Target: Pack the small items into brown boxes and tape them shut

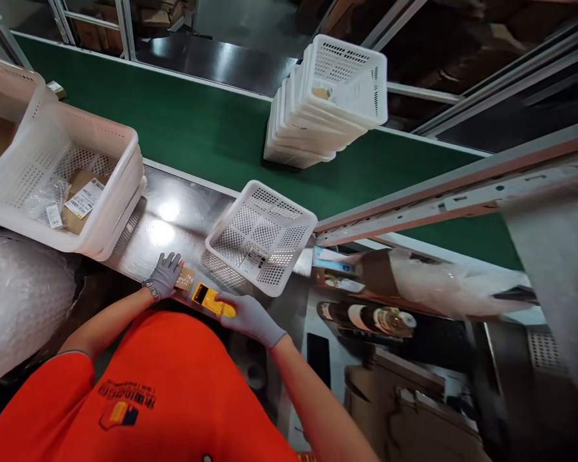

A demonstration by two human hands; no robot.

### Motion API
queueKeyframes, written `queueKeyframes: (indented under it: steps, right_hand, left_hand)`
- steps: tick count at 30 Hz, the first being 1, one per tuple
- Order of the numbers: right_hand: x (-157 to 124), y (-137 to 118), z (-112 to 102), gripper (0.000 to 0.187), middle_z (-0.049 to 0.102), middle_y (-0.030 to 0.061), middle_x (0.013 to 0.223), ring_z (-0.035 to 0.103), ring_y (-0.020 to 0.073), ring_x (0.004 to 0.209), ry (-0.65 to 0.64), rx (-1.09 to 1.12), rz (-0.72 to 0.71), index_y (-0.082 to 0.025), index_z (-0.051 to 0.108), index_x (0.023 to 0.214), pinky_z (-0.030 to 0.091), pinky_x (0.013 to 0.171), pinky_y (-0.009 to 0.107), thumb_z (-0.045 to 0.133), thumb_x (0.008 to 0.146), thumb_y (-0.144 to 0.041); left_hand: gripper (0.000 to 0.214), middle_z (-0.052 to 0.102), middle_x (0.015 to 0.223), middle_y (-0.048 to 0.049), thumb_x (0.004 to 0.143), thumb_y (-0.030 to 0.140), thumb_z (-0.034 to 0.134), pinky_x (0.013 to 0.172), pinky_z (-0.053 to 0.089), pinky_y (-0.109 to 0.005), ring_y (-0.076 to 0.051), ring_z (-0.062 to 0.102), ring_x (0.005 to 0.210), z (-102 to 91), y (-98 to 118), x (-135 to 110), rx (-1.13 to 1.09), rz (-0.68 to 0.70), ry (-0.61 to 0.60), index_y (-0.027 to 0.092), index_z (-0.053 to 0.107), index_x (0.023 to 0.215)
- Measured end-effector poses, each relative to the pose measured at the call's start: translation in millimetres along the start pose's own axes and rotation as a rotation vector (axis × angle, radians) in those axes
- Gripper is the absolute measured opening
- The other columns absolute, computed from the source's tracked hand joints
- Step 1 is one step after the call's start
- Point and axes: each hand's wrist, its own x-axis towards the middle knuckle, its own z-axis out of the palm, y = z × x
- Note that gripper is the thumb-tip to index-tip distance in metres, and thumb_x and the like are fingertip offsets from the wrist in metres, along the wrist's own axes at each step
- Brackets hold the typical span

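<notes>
My left hand (164,276), in a grey glove, lies on the metal worktop with its fingers spread. It touches the edge of a small brown packet (185,279) in what looks like clear wrap. My right hand (251,316), gloved too, is closed around a yellow handheld device (214,300) with a black end. That end points toward the packet, close beside it. Just beyond my right hand, a white perforated basket (262,234) sits tilted on the worktop with a printed label (254,258) inside.
Stacked white baskets (120,186) at left hold a labelled brown packet (84,199) and clear plastic. Another basket stack (301,131) stands on the green conveyor belt (197,119). Bottles (370,319) and a dark phone-like slab (318,356) lie at right. Bubble wrap (22,301) bulges lower left.
</notes>
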Motion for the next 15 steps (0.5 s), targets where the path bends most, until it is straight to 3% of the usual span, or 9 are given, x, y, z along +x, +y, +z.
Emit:
queueKeyframes:
  steps: [3, 9, 13, 15]
  right_hand:
    - [7.8, 2.0, 1.5, 0.049, 0.088, 0.0051, 0.095, 0.078, 0.027, 0.082, 0.002, -0.023, 0.032, -0.027, 0.09, 0.127, 0.056, 0.079, 0.033, 0.083, 0.079, -0.036]
    - [47.7, 0.1, 1.2, 0.047, 0.087, 0.0023, 0.092, 0.077, 0.0241, 0.081, -0.073, 0.164, 0.137, -0.022, 0.091, 0.12, 0.057, 0.075, 0.031, 0.08, 0.076, -0.031]
    - [31.1, 19.3, -9.1, 0.026, 0.086, 0.0038, 0.082, 0.077, 0.0263, 0.077, -0.016, -0.054, 0.135, -0.027, 0.094, 0.098, 0.054, 0.073, 0.033, 0.085, 0.074, -0.032]
    - [14.6, 31.9, -7.0, 0.026, 0.089, 0.006, 0.09, 0.08, 0.0288, 0.084, 0.047, -0.124, 0.18, -0.028, 0.093, 0.101, 0.055, 0.075, 0.033, 0.084, 0.078, -0.034]
  left_hand:
    - [0.115, 0.025, 0.189, -0.0305, 0.086, 0.046, 0.089, 0.14, 0.008, -0.075, -0.054, 0.022, 0.174, -1.1, 2.4, 0.3, 0.001, -0.01, -0.002, 0.01, 0.036, 0.182]
    - [0.117, 0.031, 0.187, -0.028, 0.084, 0.04, 0.089, 0.139, 0.014, -0.073, -0.052, 0.027, 0.173, -0.2, 2.7, 3.0, -0.016, -0.018, -0.001, 0.016, 0.033, 0.183]
    - [0.111, 0.037, 0.183, -0.0294, 0.088, 0.045, 0.088, 0.137, 0.023, -0.068, -0.051, 0.035, 0.168, -1.6, -2.3, 2.9, -0.049, -0.004, 0.04, 0.015, 0.037, 0.182]
    - [0.104, 0.045, 0.178, -0.0283, 0.092, 0.052, 0.085, 0.134, 0.029, -0.065, -0.049, 0.042, 0.162, -3.4, -7.1, 2.2, -0.087, 0.028, 0.073, 0.018, 0.042, 0.18]
